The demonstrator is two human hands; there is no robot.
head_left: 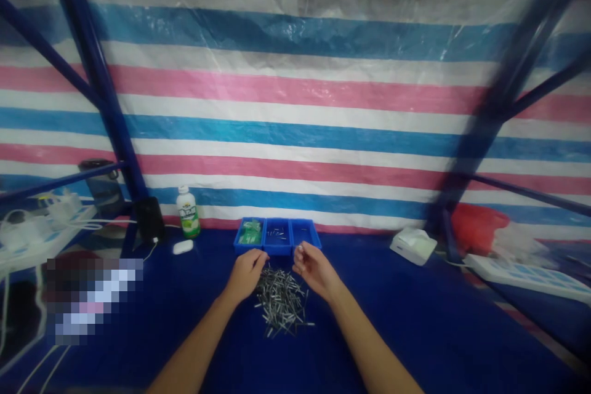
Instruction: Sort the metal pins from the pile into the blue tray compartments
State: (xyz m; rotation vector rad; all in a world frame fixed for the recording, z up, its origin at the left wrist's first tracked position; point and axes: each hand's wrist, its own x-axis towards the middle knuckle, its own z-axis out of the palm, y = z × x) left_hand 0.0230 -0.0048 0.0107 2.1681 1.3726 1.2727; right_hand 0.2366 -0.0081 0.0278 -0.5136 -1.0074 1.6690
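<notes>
A heap of short, thin metal pins (282, 305) lies on the blue table between my wrists. My left hand (246, 275) is at the heap's upper left edge, its thumb and fingers closed together; whatever they pinch is hidden. Over the heap's upper right side, my right hand (316, 269) has curled fingers, and its fingertips are too small to show what they hold. Just beyond both hands stand three blue bins side by side. Green packets fill the left bin (237, 240), several pins lie in the middle bin (277, 247), and the right bin (310, 240) shows one small piece.
A white bottle with a green label (188, 214), a white case (183, 247) and a black device (149, 220) stand at left. Tissues (413, 245) sit at right. Power strips (530, 277) and cables lie at the sides. Blue posts (106, 98) frame a striped sheet.
</notes>
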